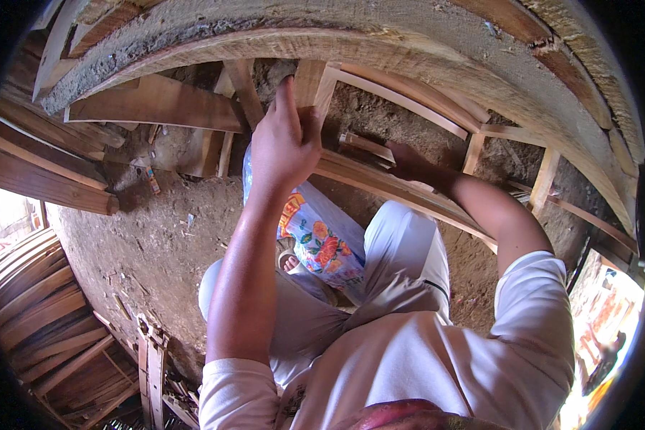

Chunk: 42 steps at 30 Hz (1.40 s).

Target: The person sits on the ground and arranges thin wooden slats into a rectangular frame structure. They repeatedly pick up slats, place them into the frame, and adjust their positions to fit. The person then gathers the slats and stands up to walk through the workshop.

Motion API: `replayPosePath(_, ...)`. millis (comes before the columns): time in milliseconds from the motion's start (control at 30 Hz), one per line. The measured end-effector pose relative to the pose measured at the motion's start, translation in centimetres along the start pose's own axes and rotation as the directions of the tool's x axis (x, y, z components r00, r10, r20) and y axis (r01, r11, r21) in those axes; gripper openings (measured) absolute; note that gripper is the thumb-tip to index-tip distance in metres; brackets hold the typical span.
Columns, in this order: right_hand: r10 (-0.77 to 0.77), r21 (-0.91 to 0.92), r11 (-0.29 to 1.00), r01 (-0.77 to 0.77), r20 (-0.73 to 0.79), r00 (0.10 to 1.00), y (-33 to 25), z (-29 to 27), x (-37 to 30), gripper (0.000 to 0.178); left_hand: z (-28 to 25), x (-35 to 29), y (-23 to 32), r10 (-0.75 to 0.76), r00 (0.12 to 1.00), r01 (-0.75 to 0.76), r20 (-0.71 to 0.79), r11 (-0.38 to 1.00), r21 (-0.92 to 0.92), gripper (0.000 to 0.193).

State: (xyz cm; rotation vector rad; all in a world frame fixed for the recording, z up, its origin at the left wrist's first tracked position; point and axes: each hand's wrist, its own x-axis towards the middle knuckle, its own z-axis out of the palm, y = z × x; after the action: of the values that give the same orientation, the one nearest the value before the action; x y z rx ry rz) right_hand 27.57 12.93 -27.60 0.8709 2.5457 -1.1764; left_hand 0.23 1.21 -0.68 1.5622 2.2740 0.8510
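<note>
My left hand (287,143) is closed around the near left corner of a ladder-like wooden frame, with one finger stretched along the wood. The frame's long near rail (408,193) runs from that hand toward my right arm, and crosspieces (473,152) join it to the far rail. Reaching over the near rail, my right hand (407,162) is in shadow inside the frame. Its fingers close on a short piece of wood (365,146); their tips are partly hidden. A white plastic sheet with printed flowers (326,247) hangs below the frame, between my legs.
A thick rough-edged plank (322,44) arches across the far side, over the frame. Wooden boards (158,104) lie at the left. A large stack of boards (43,315) stands at the lower left. Wood scraps (153,179) are scattered on the dirt floor (143,251).
</note>
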Motion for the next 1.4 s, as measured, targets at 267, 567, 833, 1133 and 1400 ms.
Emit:
replayPosePath(267, -0.106, 0.027, 0.994, 0.106, -0.003, 0.994, 1.0, -3.8, 0.3, 0.059, -0.1, -0.1, -0.1, -0.021, 1.0, 0.021, 0.011, 0.999, -0.034, 0.052)
replayPosePath(567, 0.012, -0.418, 0.903, -0.102, -0.211, 0.977, -1.2, -4.9, 0.5, 0.069, -0.1, 0.1, 0.1, -0.012, 1.0, 0.011, -0.012, 1.0, -0.001, 0.05)
replayPosePath(833, 0.028, -0.426, 0.886, -0.182, -0.344, 0.939, -0.5, -2.7, 1.5, 0.057, -0.2, 0.0, 0.0, -0.021, 1.0, 0.021, -0.007, 1.0, 0.007, 0.05)
replayPosePath(1133, -0.046, -0.178, 0.984, 0.007, -0.221, 0.974, -5.2, -8.2, -0.7, 0.062, -1.0, -0.9, 0.5, -0.05, 0.999, 0.05, -0.004, 0.997, -0.051, 0.05)
replayPosePath(1400, -0.336, -0.336, 0.913, 0.232, -0.296, 0.894, -20.9, -19.4, -14.1, 0.062, -1.7, -1.9, -0.4, 0.209, 0.924, -0.253, -0.32, 0.962, -0.1, 0.042)
